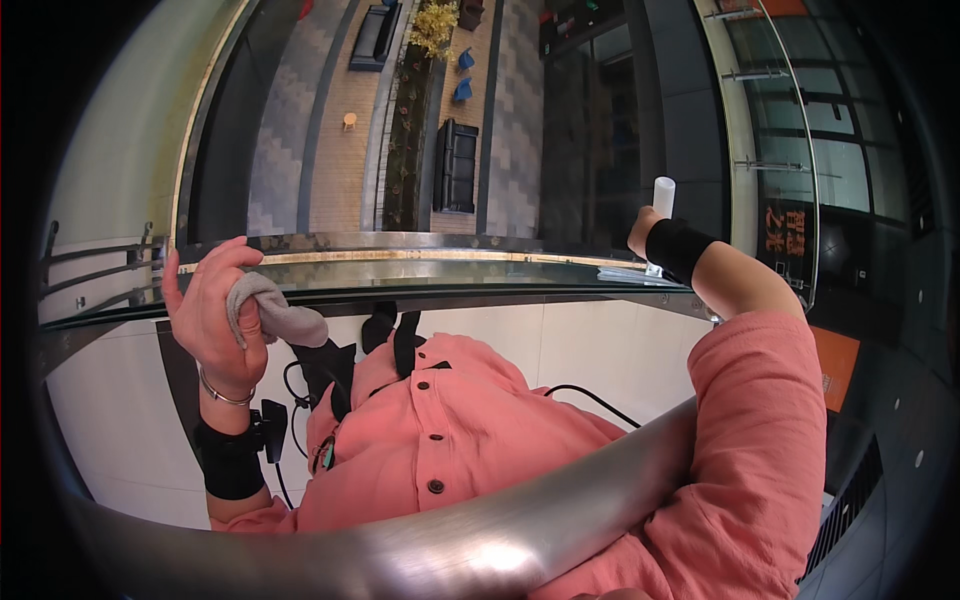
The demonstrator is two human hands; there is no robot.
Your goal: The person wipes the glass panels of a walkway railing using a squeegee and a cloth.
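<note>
My left hand (217, 311) is raised at the left by the top edge of a glass balustrade panel (420, 274). A grey cloth (289, 315) is looped over its thumb and hangs toward the right, while the fingers stay extended. My right hand (643, 231) reaches over the steel handrail to the panel's right part, gripping a white cylindrical object (664, 196). The wrist hides part of that grip. A pale flat piece (634, 275) shows near the object's lower end; whether the two are joined cannot be told.
A thick brushed-steel handrail (375, 551) crosses in front of my body. Beyond the glass lies a drop to a lower floor (341, 172) with black sofas (456, 166), blue chairs (463, 90) and a yellow-leaved tree (433, 28). A black cable (592, 400) runs beside me.
</note>
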